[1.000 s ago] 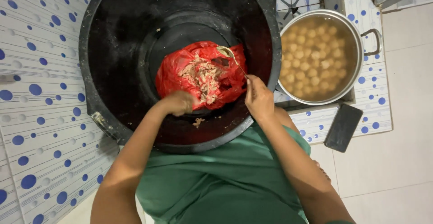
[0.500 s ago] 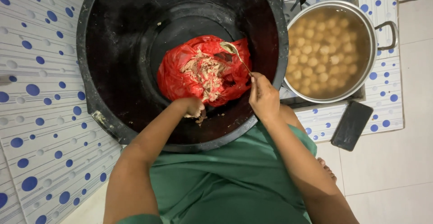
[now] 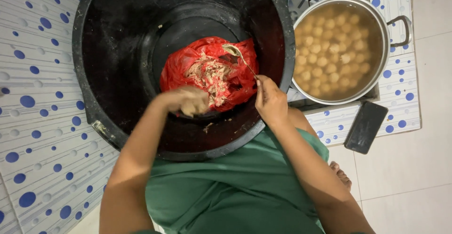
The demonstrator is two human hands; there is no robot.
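Nearest the camera, the person's green garment (image 3: 235, 187) filled the lower frame, both bare forearms reaching forward into a large black tub (image 3: 117, 50). The left hand (image 3: 186, 100) lay blurred at the near edge of a red plastic bag (image 3: 181, 69), fingers curled in on a lump of pale minced mixture (image 3: 209, 74). The right hand (image 3: 269, 100) rested at the tub's near right rim, fingers pinched on the handle of a metal spoon (image 3: 238, 55) whose bowl lay on the bag's far right side. The bag sat open on the tub's floor. Beyond the rim, right, a steel pot (image 3: 383, 22) held round balls (image 3: 332, 50) in broth. A dark phone (image 3: 366, 126) lay near it.
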